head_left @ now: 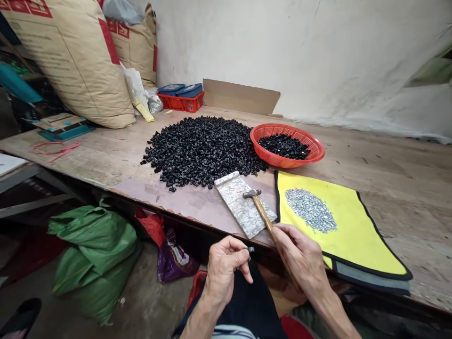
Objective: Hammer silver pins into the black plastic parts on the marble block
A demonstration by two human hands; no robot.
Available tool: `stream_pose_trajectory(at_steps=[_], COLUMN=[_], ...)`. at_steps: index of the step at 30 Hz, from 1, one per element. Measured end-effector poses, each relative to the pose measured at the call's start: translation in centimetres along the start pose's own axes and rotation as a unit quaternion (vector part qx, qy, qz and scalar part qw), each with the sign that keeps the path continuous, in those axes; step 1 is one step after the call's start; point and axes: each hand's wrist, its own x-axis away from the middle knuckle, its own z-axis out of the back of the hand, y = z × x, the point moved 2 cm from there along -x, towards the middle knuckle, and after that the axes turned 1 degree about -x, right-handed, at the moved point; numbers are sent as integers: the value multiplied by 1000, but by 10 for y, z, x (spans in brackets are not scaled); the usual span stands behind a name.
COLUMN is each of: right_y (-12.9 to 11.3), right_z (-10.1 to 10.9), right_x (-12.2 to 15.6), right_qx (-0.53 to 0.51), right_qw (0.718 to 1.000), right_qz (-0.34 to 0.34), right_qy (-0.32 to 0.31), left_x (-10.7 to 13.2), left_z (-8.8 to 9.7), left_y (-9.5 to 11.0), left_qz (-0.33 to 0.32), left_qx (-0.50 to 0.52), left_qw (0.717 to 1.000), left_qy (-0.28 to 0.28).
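Note:
My left hand (226, 268) hovers over my lap at the table's near edge, pinching a small black clip (250, 249) between thumb and fingers. Beside it, my right hand (300, 259) is wrapped round the wooden handle of a small hammer (259, 207). The hammer's steel head rests on a worn metal plate (243, 207) at the table edge. Behind the plate lies a big heap of black plastic clips (201, 150). A pile of small silver nails (310, 209) sits on a yellow cloth mat (353, 235) to the right.
A red basket (286, 162) holding more black clips stands behind the mat. Large paper sacks (77, 56), a red crate with blue boxes (181, 98) and cardboard line the back. Green bags (95, 254) lie on the floor at left, under the wooden table (406, 188).

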Motion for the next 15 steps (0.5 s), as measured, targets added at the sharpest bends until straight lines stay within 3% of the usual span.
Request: stream_pose_trajectory(at_steps=[3,5,10,15], right_y=[-3,-2,3,4], right_z=[-9,-17,-18,-10], right_x=[-21,-29,-43,-44], right_qx=[207,261,220,130], right_qw=[972,958,972,987], right_qz=[109,118,70,-22], right_qy=[26,6,-37,-95], left_x=[-9,-16,-36,-57], left_z=[4,6,9,11], left_y=[5,9,20,24], left_qz=[-11,-21,-31,-49], left_qx=[-2,-10,-51,-97], left_qw=[1000,999,995,991], left_qy=[25,49,80,79])
